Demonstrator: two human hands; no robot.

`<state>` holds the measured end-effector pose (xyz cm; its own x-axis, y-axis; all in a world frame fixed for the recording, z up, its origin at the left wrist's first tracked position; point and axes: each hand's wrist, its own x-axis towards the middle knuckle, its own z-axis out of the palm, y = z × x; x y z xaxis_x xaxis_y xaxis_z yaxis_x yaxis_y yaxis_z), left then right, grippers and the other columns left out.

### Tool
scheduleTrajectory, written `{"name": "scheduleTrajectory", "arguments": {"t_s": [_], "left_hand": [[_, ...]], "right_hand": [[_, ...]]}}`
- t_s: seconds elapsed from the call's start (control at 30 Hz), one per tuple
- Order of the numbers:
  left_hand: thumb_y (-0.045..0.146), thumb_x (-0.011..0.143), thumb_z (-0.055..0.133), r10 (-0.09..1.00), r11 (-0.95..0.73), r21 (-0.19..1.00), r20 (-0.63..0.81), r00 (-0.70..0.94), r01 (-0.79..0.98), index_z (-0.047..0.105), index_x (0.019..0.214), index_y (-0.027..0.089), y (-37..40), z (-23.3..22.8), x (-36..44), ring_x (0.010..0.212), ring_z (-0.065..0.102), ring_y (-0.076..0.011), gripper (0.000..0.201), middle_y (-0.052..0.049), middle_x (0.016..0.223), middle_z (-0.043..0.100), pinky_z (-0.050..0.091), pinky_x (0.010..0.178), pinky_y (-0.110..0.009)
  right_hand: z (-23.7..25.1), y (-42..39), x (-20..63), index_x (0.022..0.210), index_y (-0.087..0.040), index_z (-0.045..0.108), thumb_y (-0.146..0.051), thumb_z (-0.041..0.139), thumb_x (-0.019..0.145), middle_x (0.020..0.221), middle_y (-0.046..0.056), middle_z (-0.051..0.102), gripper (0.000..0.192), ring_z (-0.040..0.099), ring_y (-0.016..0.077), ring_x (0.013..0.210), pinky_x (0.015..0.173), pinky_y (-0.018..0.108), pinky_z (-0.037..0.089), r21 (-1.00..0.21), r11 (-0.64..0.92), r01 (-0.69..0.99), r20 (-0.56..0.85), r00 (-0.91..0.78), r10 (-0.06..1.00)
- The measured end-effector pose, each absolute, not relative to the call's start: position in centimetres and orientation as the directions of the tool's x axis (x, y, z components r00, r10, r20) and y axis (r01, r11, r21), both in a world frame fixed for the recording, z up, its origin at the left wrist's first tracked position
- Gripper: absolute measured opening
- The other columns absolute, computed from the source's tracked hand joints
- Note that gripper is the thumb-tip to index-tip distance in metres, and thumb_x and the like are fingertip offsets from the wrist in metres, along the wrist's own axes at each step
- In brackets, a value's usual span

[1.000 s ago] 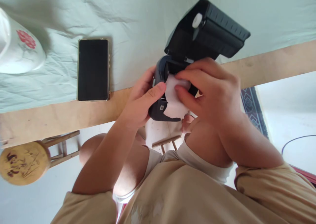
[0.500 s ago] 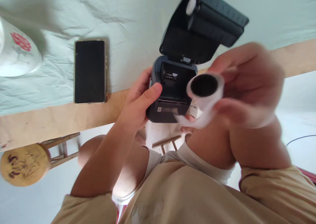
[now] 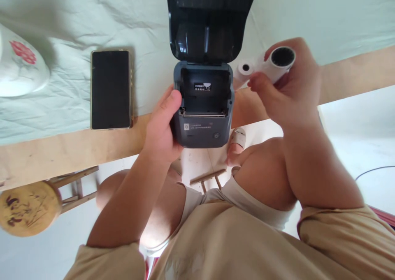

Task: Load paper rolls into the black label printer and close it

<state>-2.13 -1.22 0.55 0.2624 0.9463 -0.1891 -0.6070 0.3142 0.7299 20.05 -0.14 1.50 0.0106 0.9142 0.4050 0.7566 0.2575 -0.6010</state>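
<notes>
My left hand point(image 3: 162, 126) is wrapped round the left side of a dark grey label printer point(image 3: 205, 132), thumb on its top edge. The printer's lid point(image 3: 206, 29) stands swung up and back, and its paper bay lies bare, with a small printed sticker inside. To the right, my right hand point(image 3: 286, 91) grips a white paper roll point(image 3: 279, 68) with a wide dark core, held between thumb and fingers. Just left of that thumb is a slimmer white roll point(image 3: 245, 72) with a small dark hole. Whether my right hand touches this slimmer roll I cannot tell.
A phone point(image 3: 111, 90) lies face up on the pale green cloth point(image 3: 151, 45), left of the printer. Beyond it stands a white container point(image 3: 24, 66) with a red flower. The table's wooden edge point(image 3: 123, 140) runs in front, and a round wooden stool point(image 3: 31, 208) is below left.
The printer has moved left and turned straighter to me, its lid tipping further back. My right hand has drawn the paper roll up and away from the printer. The slimmer roll has come into view.
</notes>
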Motion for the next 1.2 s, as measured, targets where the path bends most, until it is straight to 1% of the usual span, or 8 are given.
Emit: {"name": "scheduleTrajectory", "arguments": {"t_s": [0.1,0.27,0.43,0.53,0.73,0.9,1.13,1.2], "left_hand": [[0.04,0.088,0.063,0.947,0.31,0.741,-0.19,0.258,-0.595,0.07,0.098,0.021,-1.3,0.6,-2.1,0.105,0.071,-0.0211,0.023,0.001,0.095,0.075,0.061,0.091,-0.033],[0.045,0.087,0.063,0.953,0.3,0.78,-0.215,0.215,-0.549,0.07,0.096,0.022,-1.3,0.3,-2.3,0.11,0.069,-0.0228,0.026,0.0,0.096,0.073,0.061,0.09,-0.033],[0.044,0.087,0.064,0.944,0.326,0.764,-0.233,0.233,-0.557,0.07,0.1,0.021,-1.3,0.2,-2.4,0.106,0.071,-0.0229,0.028,-0.001,0.097,0.073,0.062,0.087,-0.033],[0.042,0.087,0.064,0.943,0.327,0.755,-0.221,0.248,-0.568,0.07,0.1,0.02,-1.3,0.4,-2.4,0.103,0.071,-0.0203,0.026,-0.001,0.097,0.073,0.061,0.09,-0.031],[0.043,0.086,0.064,0.952,0.303,0.778,-0.225,0.207,-0.551,0.069,0.089,0.021,-1.4,0.5,-2.4,0.112,0.068,-0.0224,0.023,0.0,0.096,0.072,0.06,0.093,-0.032],[0.043,0.087,0.064,0.957,0.29,0.784,-0.219,0.192,-0.549,0.069,0.089,0.02,-1.4,0.3,-2.4,0.108,0.069,-0.0211,0.023,0.0,0.094,0.073,0.06,0.094,-0.031],[0.041,0.087,0.063,0.954,0.3,0.742,-0.226,0.198,-0.599,0.07,0.099,0.02,-1.4,-0.2,-2.5,0.099,0.072,-0.0192,0.025,0.001,0.091,0.073,0.061,0.088,-0.03],[0.041,0.088,0.062,0.952,0.307,0.739,-0.221,0.214,-0.6,0.07,0.101,0.019,-1.4,-0.3,-2.5,0.099,0.072,-0.0197,0.026,0.001,0.094,0.074,0.06,0.088,-0.031]], "right_hand": [[1.1,0.3,20.3,0.101,-0.024,0.056,-0.027,0.068,0.071,0.101,0.005,0.064,0.033,0.062,0.0175,0.089,0.073,0.032,0.054,-0.556,0.194,0.808,0.419,0.071,0.905],[0.2,0.9,20.7,0.118,-0.026,0.053,-0.025,0.067,0.071,0.094,0.004,0.067,0.048,0.06,0.0174,0.075,0.074,0.036,0.053,-0.417,0.019,0.909,0.233,0.087,0.968],[0.8,0.1,19.8,0.133,-0.022,0.048,-0.01,0.055,0.07,0.131,0.011,0.058,0.065,0.057,0.0233,0.122,0.105,0.041,0.049,-0.359,0.399,0.844,0.527,-0.17,0.833],[0.9,-0.1,18.7,0.135,-0.021,0.05,-0.021,0.056,0.078,0.137,0.013,0.053,0.057,0.05,0.0266,0.131,0.11,0.045,0.045,-0.326,0.445,0.834,0.511,-0.241,0.825],[0.2,0.4,17.6,0.123,-0.031,0.062,-0.031,0.051,0.09,0.121,0.009,0.06,0.035,0.046,0.026,0.126,0.107,0.048,0.04,-0.25,0.267,0.931,0.386,-0.157,0.909],[0.4,0.3,17.8,0.121,-0.032,0.062,-0.034,0.053,0.09,0.103,0.007,0.066,0.032,0.055,0.0271,0.121,0.098,0.05,0.04,-0.205,0.328,0.922,0.512,-0.185,0.839],[1.2,0.6,18.2,0.117,-0.03,0.052,-0.045,0.069,0.083,0.108,0.0,0.049,0.041,0.065,0.012,0.094,0.083,0.03,0.053,-0.45,0.682,0.576,0.814,-0.05,0.579],[1.7,0.6,18.5,0.119,-0.035,0.049,-0.051,0.06,0.088,0.105,-0.001,0.049,0.037,0.064,0.012,0.095,0.077,0.028,0.055,-0.537,0.697,0.476,0.794,0.006,0.608]]}}
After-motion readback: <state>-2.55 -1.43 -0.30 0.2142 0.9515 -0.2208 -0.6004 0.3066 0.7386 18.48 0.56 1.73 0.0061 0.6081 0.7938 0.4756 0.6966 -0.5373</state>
